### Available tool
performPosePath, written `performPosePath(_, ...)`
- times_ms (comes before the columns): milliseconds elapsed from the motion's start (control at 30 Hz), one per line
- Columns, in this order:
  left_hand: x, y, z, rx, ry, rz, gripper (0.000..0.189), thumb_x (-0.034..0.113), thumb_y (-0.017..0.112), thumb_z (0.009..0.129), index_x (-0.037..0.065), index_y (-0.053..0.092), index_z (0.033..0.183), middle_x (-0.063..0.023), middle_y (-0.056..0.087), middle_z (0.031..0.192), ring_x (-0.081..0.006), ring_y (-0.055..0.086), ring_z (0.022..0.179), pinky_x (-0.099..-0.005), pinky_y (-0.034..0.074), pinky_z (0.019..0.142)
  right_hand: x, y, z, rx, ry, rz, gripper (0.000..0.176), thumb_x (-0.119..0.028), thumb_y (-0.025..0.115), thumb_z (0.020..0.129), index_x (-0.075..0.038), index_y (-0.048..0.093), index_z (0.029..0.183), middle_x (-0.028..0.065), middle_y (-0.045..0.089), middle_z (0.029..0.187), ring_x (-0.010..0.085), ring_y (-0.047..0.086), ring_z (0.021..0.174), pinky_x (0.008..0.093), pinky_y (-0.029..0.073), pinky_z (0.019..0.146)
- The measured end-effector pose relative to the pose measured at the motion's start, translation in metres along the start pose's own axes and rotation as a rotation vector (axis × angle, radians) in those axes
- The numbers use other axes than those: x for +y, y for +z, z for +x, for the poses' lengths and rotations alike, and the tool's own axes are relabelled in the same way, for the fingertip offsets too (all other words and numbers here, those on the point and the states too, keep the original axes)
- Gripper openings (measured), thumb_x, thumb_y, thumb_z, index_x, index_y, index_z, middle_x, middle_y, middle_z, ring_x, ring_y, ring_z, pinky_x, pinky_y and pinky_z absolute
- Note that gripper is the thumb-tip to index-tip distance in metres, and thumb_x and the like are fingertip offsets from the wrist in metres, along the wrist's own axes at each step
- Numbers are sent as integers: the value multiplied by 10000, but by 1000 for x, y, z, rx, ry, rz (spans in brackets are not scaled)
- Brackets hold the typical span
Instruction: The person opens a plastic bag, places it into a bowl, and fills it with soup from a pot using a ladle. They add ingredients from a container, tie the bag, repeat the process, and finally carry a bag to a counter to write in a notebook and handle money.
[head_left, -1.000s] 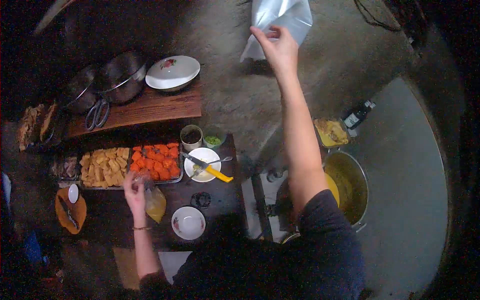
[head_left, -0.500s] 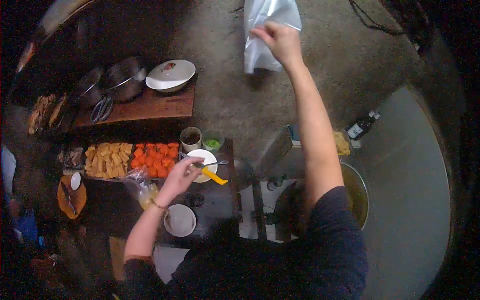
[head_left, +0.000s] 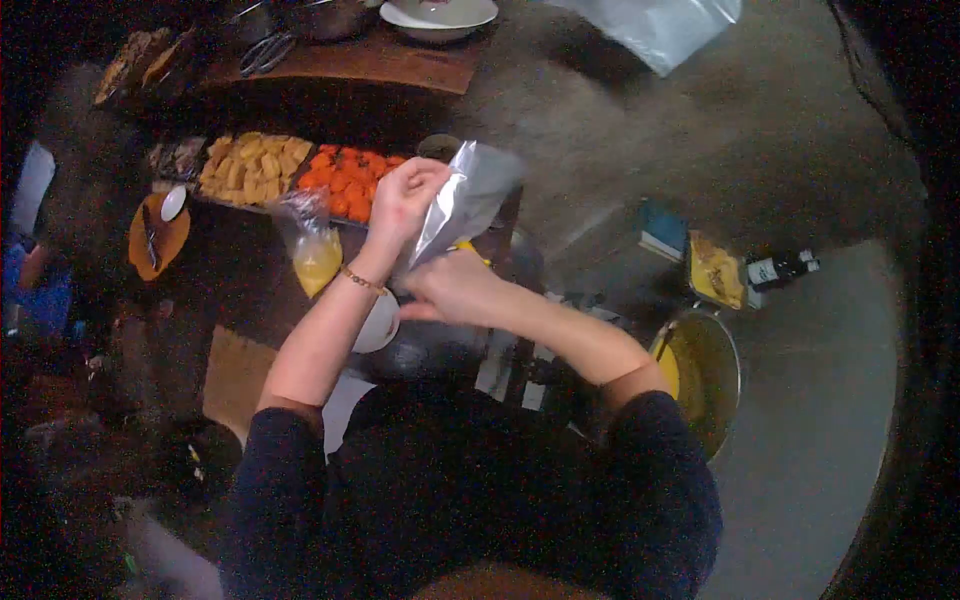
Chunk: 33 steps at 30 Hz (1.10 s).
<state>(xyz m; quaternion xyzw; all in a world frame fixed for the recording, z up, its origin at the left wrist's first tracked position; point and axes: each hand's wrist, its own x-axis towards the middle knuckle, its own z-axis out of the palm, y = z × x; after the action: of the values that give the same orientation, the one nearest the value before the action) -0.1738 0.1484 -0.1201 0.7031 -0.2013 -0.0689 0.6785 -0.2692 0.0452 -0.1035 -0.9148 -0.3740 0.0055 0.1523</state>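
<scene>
A clear plastic bag (head_left: 470, 195) is stretched between my two hands over the dark table. My left hand (head_left: 405, 200) pinches its upper left edge, with a beaded bracelet on the wrist. Lower down, my right hand (head_left: 455, 285) is closed at the bag's bottom end; its fingertips are partly hidden. A white bowl (head_left: 377, 325) shows partly behind my hands. Just left of my left forearm lies a clear bag of yellow liquid (head_left: 317, 265). Behind the hands is a tray of orange-red pieces (head_left: 345, 180), beside tan pieces (head_left: 250, 165).
More plastic bags (head_left: 660, 30) hang at the wall. A pot of yellow liquid (head_left: 720, 390) with a ladle stands at right, near a yellow-filled container (head_left: 717, 270) and a dark bottle (head_left: 785, 268). A wooden shelf (head_left: 400, 70) holds a white dish (head_left: 440, 20) and scissors (head_left: 267, 53).
My right hand has come down from the hanging bags to the table. A plastic bag is now between both hands. The camera view has shifted, so the table sits higher.
</scene>
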Motion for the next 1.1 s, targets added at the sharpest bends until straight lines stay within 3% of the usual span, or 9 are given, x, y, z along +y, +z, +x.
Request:
performPosePath(200, -3, -45, -53, 98, -265, -379, 166, 160, 560, 811, 28, 542, 910, 4, 581, 788, -40, 521, 679, -163, 399, 592, 27, -79, 9, 572, -21, 187, 360, -252, 685, 665, -56, 563, 940, 89, 571, 952, 224, 538, 925, 326, 415, 808)
performPosePath(333, 7, -64, -63, 89, -343, -382, 142, 152, 557, 813, 51, 536, 910, 23, 571, 770, -32, 509, 660, -161, 390, 568, 88, -73, 38, -18, 55, 604, 480, -255, 668, 701, -27, 511, 1093, 95, 537, 1082, 189, 468, 1059, 318, 356, 905)
performPosePath(400, 4, -75, -65, 87, -368, -369, 144, 160, 550, 818, 53, 536, 914, 24, 569, 772, -33, 509, 664, -161, 391, 572, 93, -60, 54, -101, 55, 647, 382, -262, 660, 719, -15, 567, 995, 78, 593, 970, 149, 526, 947, 278, 386, 849)
performPosePath(467, -10, -89, -64, 80, -403, -364, 147, 169, 543, 824, 55, 537, 918, 26, 568, 775, -33, 509, 667, -161, 391, 575, 96, -46, 69, -473, 231, 821, 256, -238, 648, 736, -14, 616, 855, 43, 626, 786, 101, 557, 765, 232, 410, 740)
performPosePath(500, -26, -99, -60, 77, -392, -350, 155, 182, 535, 830, 56, 538, 921, 29, 564, 783, -34, 508, 679, -167, 394, 586, 95, -34, 73, -368, 183, 907, 180, -189, 645, 740, -10, 625, 737, 6, 605, 651, 65, 531, 636, 208, 399, 646)
performPosePath(667, -79, -119, -62, 9, -386, -301, 281, 226, 529, 833, 41, 511, 1044, 17, 570, 931, -60, 515, 873, -213, 420, 753, 96, 3, 80, -298, 334, 1070, 128, -115, 653, 718, 9, 620, 718, 31, 603, 666, 76, 534, 645, 212, 402, 641)
performPosePath(700, -53, -110, -72, -130, -315, -72, 381, 195, 578, 799, 17, 466, 1117, -6, 576, 962, -74, 521, 894, -232, 423, 788, 97, 9, 79, -282, 335, 1078, 122, -112, 652, 716, 5, 620, 716, 31, 604, 672, 78, 535, 645, 212, 402, 640)
performPosePath(1000, -71, -111, -61, -334, -509, -20, 286, 110, 618, 751, -13, 540, 998, -37, 594, 928, -70, 540, 828, -219, 438, 735, 85, 38, 43, -46, 585, 1228, 150, -120, 650, 714, -75, 535, 630, -32, 522, 590, 44, 478, 571, 198, 350, 493)
performPosePath(1100, -90, -116, -48, -390, -379, -55, 287, 156, 584, 784, -18, 542, 1008, -31, 589, 937, -66, 528, 846, -227, 427, 758, 80, 57, 24, 112, 621, 1390, 208, -133, 643, 724, -100, 482, 595, -48, 479, 568, 35, 441, 529, 200, 317, 448)
